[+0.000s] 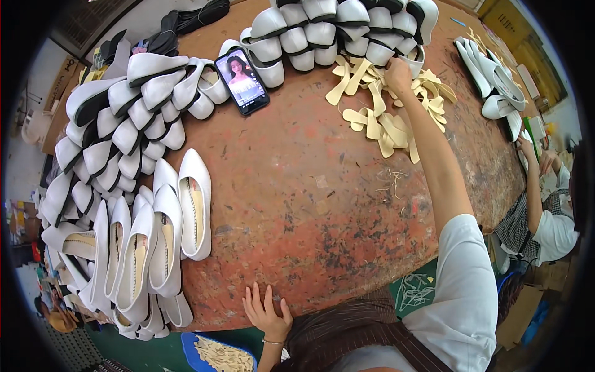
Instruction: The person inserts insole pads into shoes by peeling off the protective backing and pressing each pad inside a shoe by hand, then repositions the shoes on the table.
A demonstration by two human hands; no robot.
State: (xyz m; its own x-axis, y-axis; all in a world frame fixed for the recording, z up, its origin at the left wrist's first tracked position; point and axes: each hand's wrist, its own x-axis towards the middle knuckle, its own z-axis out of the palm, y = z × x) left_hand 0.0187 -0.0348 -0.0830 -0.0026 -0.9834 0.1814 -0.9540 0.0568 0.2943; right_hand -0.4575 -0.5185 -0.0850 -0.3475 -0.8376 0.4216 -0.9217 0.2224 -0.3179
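My right hand (398,75) reaches to the far side of the table, its fingers curled at the rim of a white flat shoe (416,60) at the front of the far pile. The fingertips are partly hidden there. Just below and around that hand lie loose cream insole pieces (392,131), scattered in a heap. My left hand (268,313) rests on the table's near edge, palm down with fingers spread, holding nothing. Left of it stand white pointed flats (196,204) in a row, with cream insoles showing inside.
White shoes with black soles (127,133) are stacked along the left. A phone (243,80) leans against shoes at the back. More shoes (496,77) lie at the far right, near another person (548,217). A blue tub (192,354) of cream pieces sits below the near edge.
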